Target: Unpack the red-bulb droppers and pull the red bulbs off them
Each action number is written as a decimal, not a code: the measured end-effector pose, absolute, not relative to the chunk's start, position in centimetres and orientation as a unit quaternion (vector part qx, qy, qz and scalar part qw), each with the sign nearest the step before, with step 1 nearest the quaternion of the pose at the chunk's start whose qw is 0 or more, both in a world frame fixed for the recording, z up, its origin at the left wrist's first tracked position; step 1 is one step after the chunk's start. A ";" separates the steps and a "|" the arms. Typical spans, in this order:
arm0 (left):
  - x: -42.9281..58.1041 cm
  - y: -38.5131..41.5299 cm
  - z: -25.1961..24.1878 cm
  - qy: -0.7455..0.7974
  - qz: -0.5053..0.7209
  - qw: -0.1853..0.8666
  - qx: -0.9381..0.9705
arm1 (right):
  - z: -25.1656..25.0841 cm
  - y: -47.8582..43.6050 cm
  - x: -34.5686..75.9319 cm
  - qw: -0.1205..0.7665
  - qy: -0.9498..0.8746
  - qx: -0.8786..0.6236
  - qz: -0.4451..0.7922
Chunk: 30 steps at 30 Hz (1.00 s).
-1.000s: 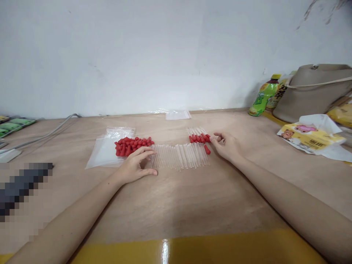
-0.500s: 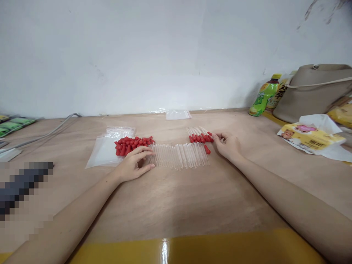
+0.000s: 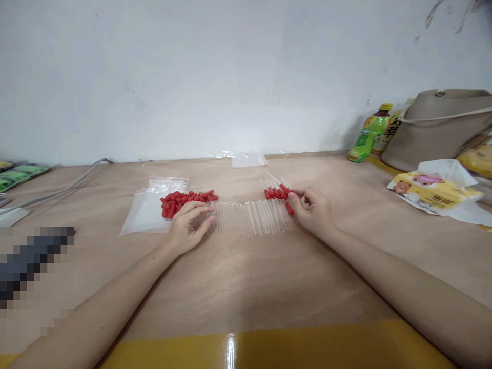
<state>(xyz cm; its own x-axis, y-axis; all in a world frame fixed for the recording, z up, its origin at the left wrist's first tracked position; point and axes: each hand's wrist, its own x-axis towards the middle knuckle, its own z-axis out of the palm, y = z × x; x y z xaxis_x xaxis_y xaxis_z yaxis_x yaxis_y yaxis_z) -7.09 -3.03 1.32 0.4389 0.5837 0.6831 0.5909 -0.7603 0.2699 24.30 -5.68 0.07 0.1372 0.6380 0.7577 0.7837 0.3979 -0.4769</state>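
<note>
A long row of clear glass dropper tubes (image 3: 249, 218) lies side by side on the table. At the row's left end rests my left hand (image 3: 190, 225), its curved fingers and thumb apart, touching or very close to the end tubes. Beside it is a heap of red rubber bulbs (image 3: 177, 201), partly on clear plastic bags (image 3: 140, 210). My right hand (image 3: 313, 207) pinches the red bulb end of a dropper (image 3: 285, 188). This one lies against several finished droppers (image 3: 271, 193) with red bulbs. A loose red bulb (image 3: 289, 208) sits just below, close to my right fingers.
At the back centre lies a small clear bag (image 3: 249, 161). To the right are a tissue pack (image 3: 434, 189), a green drink bottle (image 3: 371, 134) and a grey-brown bucket-shaped container (image 3: 430, 133). A grey cable (image 3: 82, 177) and green packets (image 3: 25, 174) are on the left.
My right hand has moved slightly left and toward me, bringing the pinched dropper against the others. The left thumb has come closer to its fingers.
</note>
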 end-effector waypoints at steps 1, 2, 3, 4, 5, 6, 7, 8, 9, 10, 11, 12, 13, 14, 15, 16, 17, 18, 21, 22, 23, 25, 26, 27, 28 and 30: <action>-6.9 -3.1 1.4 -0.341 -0.406 0.037 -0.847 | 0.2 -6.0 23.8 0.517 -0.684 -0.510 -0.065; -6.6 -3.3 1.5 -0.334 -0.408 0.068 -0.847 | 0.2 -6.4 23.2 0.510 -0.715 -0.475 -0.059; -6.2 -3.5 1.6 -0.325 -0.404 0.097 -0.849 | 0.3 -6.8 22.6 0.501 -0.743 -0.441 -0.056; -5.7 -3.8 1.7 -0.314 -0.394 0.120 -0.855 | 0.3 -7.1 22.0 0.486 -0.769 -0.412 -0.054; -5.3 -4.0 1.8 -0.302 -0.380 0.140 -0.863 | 0.3 -7.3 21.5 0.471 -0.790 -0.389 -0.054; -4.8 -4.3 1.9 -0.288 -0.365 0.157 -0.872 | 0.2 -7.6 21.0 0.456 -0.807 -0.371 -0.056; -4.3 -4.5 1.9 -0.273 -0.351 0.172 -0.879 | 0.2 -7.8 20.6 0.444 -0.819 -0.358 -0.058; -3.9 -4.7 1.8 -0.258 -0.342 0.185 -0.884 | 0.1 -7.9 20.3 0.437 -0.827 -0.349 -0.061; -3.6 -4.8 1.7 -0.243 -0.338 0.195 -0.888 | 0.0 -8.0 20.1 0.432 -0.832 -0.344 -0.063; -3.3 -4.8 1.6 -0.231 -0.339 0.202 -0.889 | -0.1 -8.1 20.0 0.429 -0.834 -0.342 -0.066; -3.1 -4.9 1.4 -0.220 -0.340 0.206 -0.891 | -0.2 -8.2 19.9 0.426 -0.834 -0.343 -0.069; -3.0 -4.9 1.3 -0.212 -0.340 0.208 -0.892 | -0.2 -8.3 19.9 0.421 -0.834 -0.349 -0.072; -2.8 -4.9 1.1 -0.207 -0.341 0.207 -0.893 | -0.2 -8.3 19.8 0.415 -0.833 -0.357 -0.078; -2.7 -5.0 1.0 -0.204 -0.341 0.206 -0.895 | -0.1 -8.4 19.8 0.409 -0.832 -0.365 -0.086; -2.5 -5.1 0.9 -0.199 -0.339 0.205 -0.896 | -0.1 -8.5 19.7 0.401 -0.832 -0.370 -0.097; -2.4 -5.2 0.8 -0.194 -0.338 0.204 -0.898 | 0.0 -8.6 19.6 0.393 -0.835 -0.370 -0.109; -2.2 -5.4 0.8 -0.189 -0.336 0.202 -0.900 | 0.1 -8.7 19.5 0.385 -0.839 -0.365 -0.123; -2.0 -5.6 0.8 -0.184 -0.335 0.201 -0.902 | 0.1 -8.7 19.3 0.377 -0.843 -0.357 -0.138; -1.5 -6.0 0.6 -0.169 -0.336 0.199 -0.905 | 0.0 -8.7 18.7 0.372 -0.851 -0.329 -0.171; -1.5 -6.1 0.6 -0.165 -0.337 0.198 -0.906 | -0.1 -8.6 18.6 0.375 -0.853 -0.318 -0.176; -1.4 -6.2 0.6 -0.160 -0.338 0.197 -0.906 | -0.2 -8.6 18.5 0.380 -0.855 -0.306 -0.176; -1.4 -6.3 0.5 -0.153 -0.337 0.195 -0.908 | -0.5 -8.5 18.3 0.389 -0.860 -0.280 -0.173; -1.4 -6.4 0.5 -0.150 -0.335 0.193 -0.910 | -0.5 -8.4 18.3 0.393 -0.862 -0.269 -0.172; -1.4 -6.4 0.5 -0.146 -0.335 0.190 -0.911 | -0.6 -8.4 18.3 0.396 -0.863 -0.261 -0.172; -1.4 -6.4 0.6 -0.142 -0.336 0.187 -0.912 | -0.6 -8.4 18.3 0.400 -0.863 -0.255 -0.172; -1.5 -6.3 0.6 -0.138 -0.344 0.177 -0.912 | -0.6 -8.4 18.4 0.404 -0.863 -0.247 -0.176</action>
<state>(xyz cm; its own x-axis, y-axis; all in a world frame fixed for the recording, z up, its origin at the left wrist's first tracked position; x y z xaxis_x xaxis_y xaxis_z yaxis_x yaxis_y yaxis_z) -1.47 -6.33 0.57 0.7256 0.1294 0.6758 0.3735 -0.8990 -0.2288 18.38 -8.37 -0.62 -0.5518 0.2846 0.7840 0.5688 0.8159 0.1041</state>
